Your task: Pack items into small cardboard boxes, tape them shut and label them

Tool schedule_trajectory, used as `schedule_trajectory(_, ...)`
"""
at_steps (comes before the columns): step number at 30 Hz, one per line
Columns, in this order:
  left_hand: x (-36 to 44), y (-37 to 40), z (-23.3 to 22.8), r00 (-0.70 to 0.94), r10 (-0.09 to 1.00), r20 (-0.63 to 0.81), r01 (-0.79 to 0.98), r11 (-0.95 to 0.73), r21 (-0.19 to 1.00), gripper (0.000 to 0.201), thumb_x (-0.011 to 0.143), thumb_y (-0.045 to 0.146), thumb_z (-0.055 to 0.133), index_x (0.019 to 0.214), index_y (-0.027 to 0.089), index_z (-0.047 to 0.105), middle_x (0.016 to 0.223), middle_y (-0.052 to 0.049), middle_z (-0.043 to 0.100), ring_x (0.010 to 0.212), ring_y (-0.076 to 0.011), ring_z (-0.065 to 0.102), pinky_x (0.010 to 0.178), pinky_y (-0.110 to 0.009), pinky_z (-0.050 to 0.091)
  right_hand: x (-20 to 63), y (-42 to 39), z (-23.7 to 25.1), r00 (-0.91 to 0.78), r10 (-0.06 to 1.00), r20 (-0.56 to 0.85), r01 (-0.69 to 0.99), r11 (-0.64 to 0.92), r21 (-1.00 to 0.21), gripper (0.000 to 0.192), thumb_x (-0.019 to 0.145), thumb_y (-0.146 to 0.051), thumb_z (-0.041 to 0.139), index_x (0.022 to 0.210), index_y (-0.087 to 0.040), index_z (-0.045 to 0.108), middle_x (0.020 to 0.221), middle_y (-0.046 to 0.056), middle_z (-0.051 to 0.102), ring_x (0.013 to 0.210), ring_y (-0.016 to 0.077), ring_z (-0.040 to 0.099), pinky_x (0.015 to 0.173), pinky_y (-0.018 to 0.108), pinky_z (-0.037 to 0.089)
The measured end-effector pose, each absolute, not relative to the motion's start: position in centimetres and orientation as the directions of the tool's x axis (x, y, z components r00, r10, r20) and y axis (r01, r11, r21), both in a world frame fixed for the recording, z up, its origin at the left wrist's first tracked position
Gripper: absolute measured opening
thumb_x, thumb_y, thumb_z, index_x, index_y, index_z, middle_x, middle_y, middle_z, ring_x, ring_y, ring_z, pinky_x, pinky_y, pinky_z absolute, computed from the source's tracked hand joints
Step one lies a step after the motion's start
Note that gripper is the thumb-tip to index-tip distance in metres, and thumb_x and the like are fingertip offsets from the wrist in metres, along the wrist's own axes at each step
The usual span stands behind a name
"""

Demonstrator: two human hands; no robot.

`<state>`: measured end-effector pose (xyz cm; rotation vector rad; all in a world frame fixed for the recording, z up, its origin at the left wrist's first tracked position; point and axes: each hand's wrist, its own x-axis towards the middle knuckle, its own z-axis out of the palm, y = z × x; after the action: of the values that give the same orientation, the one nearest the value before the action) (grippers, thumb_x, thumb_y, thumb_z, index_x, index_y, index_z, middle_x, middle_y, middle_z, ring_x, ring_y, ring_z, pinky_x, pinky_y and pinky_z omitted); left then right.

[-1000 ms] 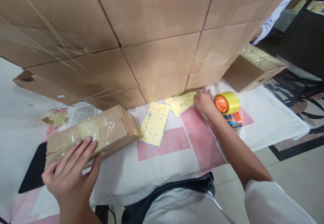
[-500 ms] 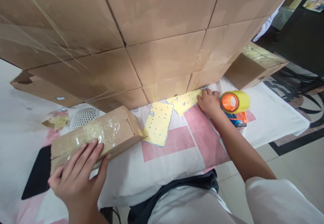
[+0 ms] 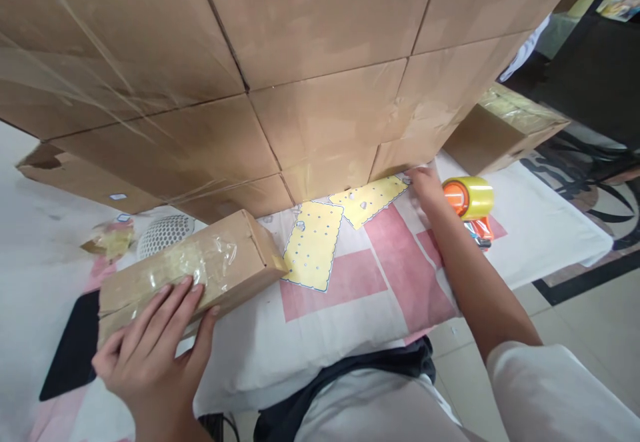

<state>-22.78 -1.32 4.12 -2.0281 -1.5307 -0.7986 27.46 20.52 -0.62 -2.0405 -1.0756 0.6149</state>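
My left hand [image 3: 155,349] lies on top of a long, taped cardboard box [image 3: 240,242], fingers stretched out and thumb over its near edge. My right hand [image 3: 426,185] is at the foot of a tall wall of cardboard boxes [image 3: 330,115], just past the right end of a yellow dotted paper sheet [image 3: 370,201]. Its fingers are bent together, and whatever is at their tips is too small to make out. Another yellow dotted sheet [image 3: 314,245] with a wavy blue border lies between the hands. Right of my forearm, partly behind it, stands a yellow tape roll [image 3: 480,197] on an orange dispenser.
A white and pink cloth [image 3: 345,285] covers the table. Beyond the left-hand box are a white perforated dome [image 3: 167,232] and crumpled tape [image 3: 113,239]; a black flat object [image 3: 73,349] lies to its left. Another taped box [image 3: 505,129] stands at the right, near a black chair [image 3: 595,75].
My right hand has slid right and slightly away, off the yellow sheet, uncovering its right end. The tape dispenser has turned a little beside it. My left hand stays on the box.
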Motion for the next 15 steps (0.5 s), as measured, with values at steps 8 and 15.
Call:
schedule_trajectory(8,-22.7,-1.1,4.2,0.241,0.678,0.695,0.960,-0.270,-0.069,0.064,0.084,0.022,0.080,0.144,0.033,0.060,0.126,-0.005,0.075,0.116,-0.0323,0.072,0.077,-0.041,0.040,29.2,22.0,0.9,0.572,0.762,-0.306,0.066,-0.414,-0.908,0.009,0.088,-0.031,0.055,0.090,-0.022,0.056,0.074,0.008,0.062,0.063,0.0200,0.063,0.049,0.027,0.042)
schedule_trajectory(15,-22.6,-1.4,4.1,0.188,0.694,0.695,0.970,-0.242,-0.022,0.064,0.085,0.021,0.079,0.144,0.036,0.060,0.128,-0.004,0.074,0.118,-0.0317,0.071,0.083,-0.041,0.041,29.1,22.3,0.1,0.595,0.753,-0.280,0.198,-0.475,-0.858,0.004,0.082,-0.020,0.064,0.084,-0.020,0.060,0.067,0.006,0.060,0.055,0.0169,0.053,0.047,0.027,0.039)
